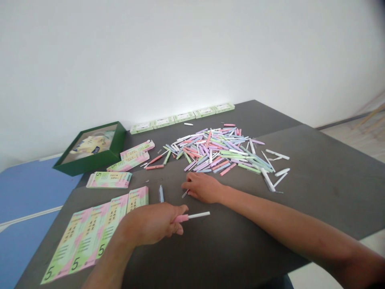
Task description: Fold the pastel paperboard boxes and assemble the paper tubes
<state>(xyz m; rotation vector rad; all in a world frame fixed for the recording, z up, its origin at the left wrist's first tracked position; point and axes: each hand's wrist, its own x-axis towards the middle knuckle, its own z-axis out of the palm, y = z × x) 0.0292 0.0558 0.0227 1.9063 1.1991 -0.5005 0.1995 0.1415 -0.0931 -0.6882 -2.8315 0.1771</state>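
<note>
My left hand (pixel 159 222) is closed round a pink pen-like stick (pixel 181 218), with a long white rod (pixel 199 214) pointing right out of its end. My right hand (pixel 203 188) rests low over the dark table, fingers pinched together at a small clear piece (pixel 185 194); its other end is hidden under the fingers. Just beyond my left hand lies a blue pen-like stick (pixel 161 193). Past my right hand spreads a large loose pile of pen-like sticks (pixel 213 150) in pink, purple, green, blue, red and white.
Pink-green cartons marked 5 (pixel 87 237) lie in a row at left, with more cartons (pixel 108 180) behind them. A green box (pixel 90 158) holding plastic packets stands at the table's left edge. Flat green boxes (pixel 184 117) line the wall. White pieces (pixel 267 179) lie scattered right.
</note>
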